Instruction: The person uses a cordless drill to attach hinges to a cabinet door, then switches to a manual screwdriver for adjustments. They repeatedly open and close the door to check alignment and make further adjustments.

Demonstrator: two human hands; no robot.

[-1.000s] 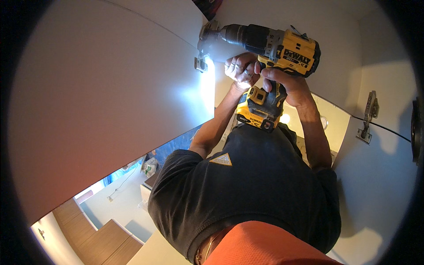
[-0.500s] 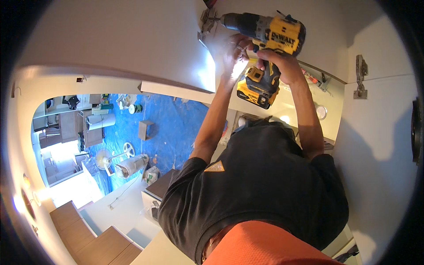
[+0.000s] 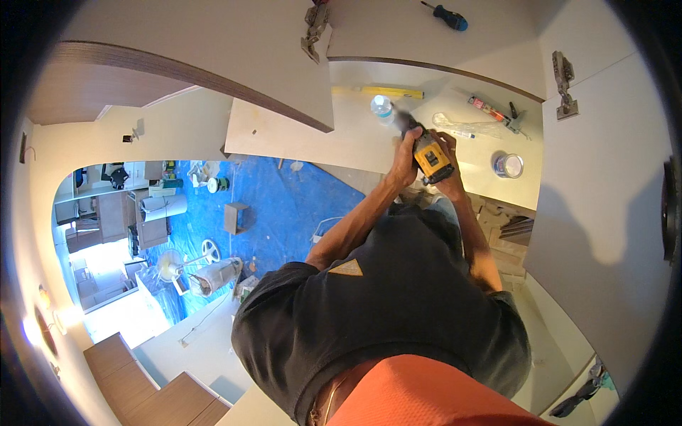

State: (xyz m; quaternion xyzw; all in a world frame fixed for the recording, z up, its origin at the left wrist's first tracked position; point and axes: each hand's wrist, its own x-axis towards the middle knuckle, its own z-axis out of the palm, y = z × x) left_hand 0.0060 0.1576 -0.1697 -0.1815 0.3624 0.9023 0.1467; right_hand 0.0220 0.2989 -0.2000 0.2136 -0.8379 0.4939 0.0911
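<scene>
Low in front of my chest I hold a yellow and black cordless drill (image 3: 432, 157), its front end pointing away toward the counter. My left hand (image 3: 405, 162) is closed on its left side near the front. Wrapped round the other side is my right hand (image 3: 450, 160), partly hidden behind the drill. Just past the drill's blurred front end stands a clear plastic bottle (image 3: 382, 106). A metal cabinet hinge (image 3: 312, 32) is fixed on the panel above, apart from both hands.
A blue-handled screwdriver (image 3: 450, 18) lies on the cabinet shelf. On the counter (image 3: 341, 135) are a yellow level (image 3: 391, 91), a caulking gun (image 3: 497, 113) and an open can (image 3: 508, 165). Another hinge (image 3: 565, 85) hangs at right. Blue sheeting (image 3: 277, 206) covers the floor at left.
Both hands and the drill have come down from the hinge to counter height. My left hand has moved from beside the hinge onto the drill. The view has shifted, showing the screwdriver and bottle.
</scene>
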